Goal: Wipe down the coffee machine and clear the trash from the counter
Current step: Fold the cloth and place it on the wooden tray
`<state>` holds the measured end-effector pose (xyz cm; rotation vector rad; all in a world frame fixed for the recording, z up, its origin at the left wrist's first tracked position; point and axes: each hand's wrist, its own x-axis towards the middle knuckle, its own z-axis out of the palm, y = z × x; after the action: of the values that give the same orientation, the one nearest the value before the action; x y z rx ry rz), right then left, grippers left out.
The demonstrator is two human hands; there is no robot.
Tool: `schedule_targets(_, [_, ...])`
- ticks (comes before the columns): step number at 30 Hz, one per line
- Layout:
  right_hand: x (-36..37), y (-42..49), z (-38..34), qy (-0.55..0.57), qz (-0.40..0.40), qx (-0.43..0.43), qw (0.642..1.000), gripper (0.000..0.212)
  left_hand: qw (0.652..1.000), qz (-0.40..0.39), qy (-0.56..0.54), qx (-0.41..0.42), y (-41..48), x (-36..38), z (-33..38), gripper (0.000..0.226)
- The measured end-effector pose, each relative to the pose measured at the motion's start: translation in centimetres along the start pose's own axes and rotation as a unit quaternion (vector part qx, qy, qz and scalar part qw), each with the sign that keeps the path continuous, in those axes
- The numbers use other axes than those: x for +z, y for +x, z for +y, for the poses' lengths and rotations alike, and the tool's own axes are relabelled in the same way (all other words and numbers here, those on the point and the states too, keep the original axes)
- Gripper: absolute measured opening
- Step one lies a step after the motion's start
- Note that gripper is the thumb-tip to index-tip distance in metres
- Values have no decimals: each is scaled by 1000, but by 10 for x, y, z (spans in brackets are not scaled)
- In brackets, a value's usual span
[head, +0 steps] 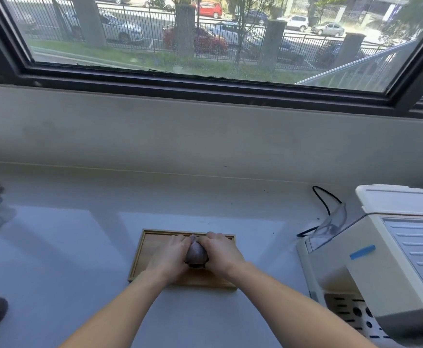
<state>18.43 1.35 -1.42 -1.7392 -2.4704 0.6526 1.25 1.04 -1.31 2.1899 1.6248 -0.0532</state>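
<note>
A: Centrally, item one?
B: Wooden tray (pixel 155 244), lower centre of the frame, set on the counter (pixel 67 259). Over it a purplish wad (pixel 196 253) is held between left hand (pixel 170 257) and right hand (pixel 221 252); each grip is curled against it.
A: Item two?
B: Coffee machine (pixel 371 272), cream, lower right, blue tape (pixel 362 251) stuck on; black cable (pixel 327 199) is seen behind it.

Tray (pixel 155 249) left of coffee mach. (pixel 391 259)
</note>
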Motion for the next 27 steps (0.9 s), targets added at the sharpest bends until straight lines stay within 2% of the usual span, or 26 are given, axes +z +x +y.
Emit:
schedule_targets(6, [6,-2,-1,7,-49,22,999,57,999,-7,47,2,1,11,-3,78])
schedule_targets(13, [6,-4,-2,5,-51,40,998,66,996,-18,83,9,3,15,-5,85])
schedule_targets(24, [2,-12,0,32,-56,56,996,71,999,-17,30,-4,-8,13,-5,80])
schedule_targets(27, [-3,-15,1,18,-47,51,997,66,1000,2,13,-9,-11,9,-6,80])
